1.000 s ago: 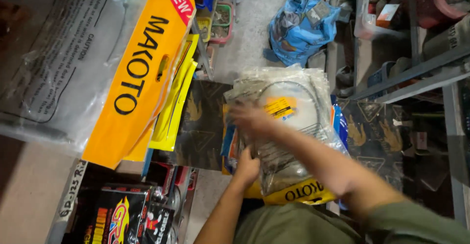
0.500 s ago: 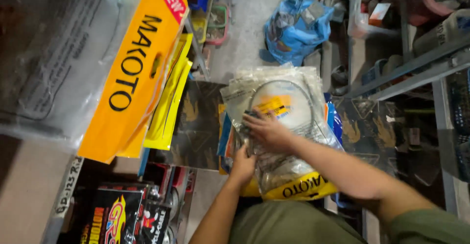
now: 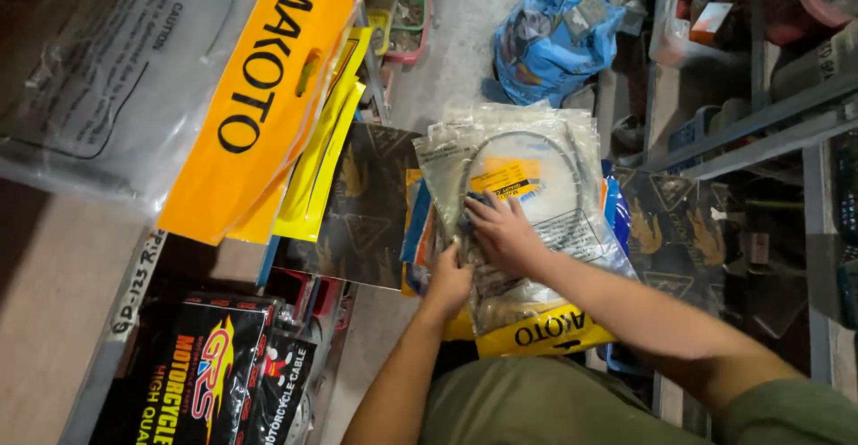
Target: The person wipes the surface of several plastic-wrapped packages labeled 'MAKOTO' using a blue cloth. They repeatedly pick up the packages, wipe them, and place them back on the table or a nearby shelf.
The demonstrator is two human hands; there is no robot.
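Observation:
A stack of clear plastic packets [image 3: 536,172], each with a coiled grey cable and a yellow label, rests on my lap area. My right hand [image 3: 500,230] lies flat on the top packet, fingers spread over its lower left part. My left hand [image 3: 447,280] grips the stack's left edge, thumb on top. A yellow header card [image 3: 541,331] sticks out at the stack's near end.
Large orange and yellow packets [image 3: 264,96] hang at the upper left over a clear plastic bag [image 3: 85,79]. Black packets with red and yellow print [image 3: 210,382] stand at the lower left. A blue plastic bag [image 3: 550,38] lies on the floor ahead. Metal shelving [image 3: 760,123] runs along the right.
My right hand has slid from the upper part of the top packet down toward its lower left. My left hand has stayed at the stack's left edge.

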